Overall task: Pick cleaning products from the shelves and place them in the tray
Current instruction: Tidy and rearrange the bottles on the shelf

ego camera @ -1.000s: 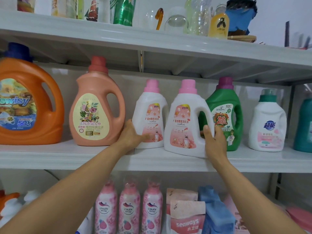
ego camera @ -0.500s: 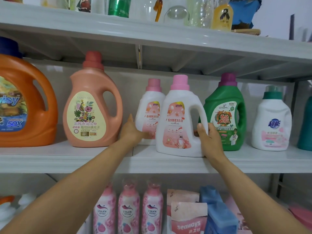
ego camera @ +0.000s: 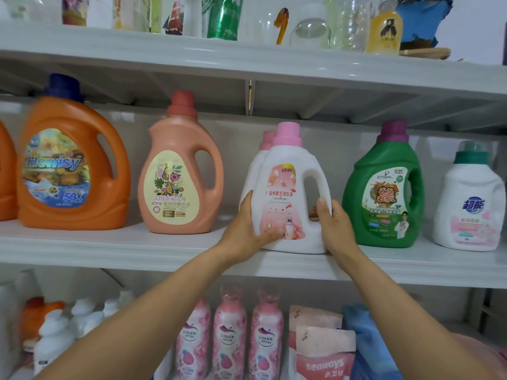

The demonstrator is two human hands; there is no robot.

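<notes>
PERFUME bottle (ego camera: 286,174) between left hand (ego camera: 247,231), right hand (ego camera: 336,226), Hewisy jug (ego camera: 71,165) apart

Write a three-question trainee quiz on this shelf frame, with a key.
1. True or false: the left hand and the right hand both hold the white bottle.
2. Which one stands next to the white bottle on its right? A) orange jug B) green bottle C) peach bottle
3. Fill in: the white bottle's cap is ____.
Key: 1 true; 2 B; 3 pink.
</notes>
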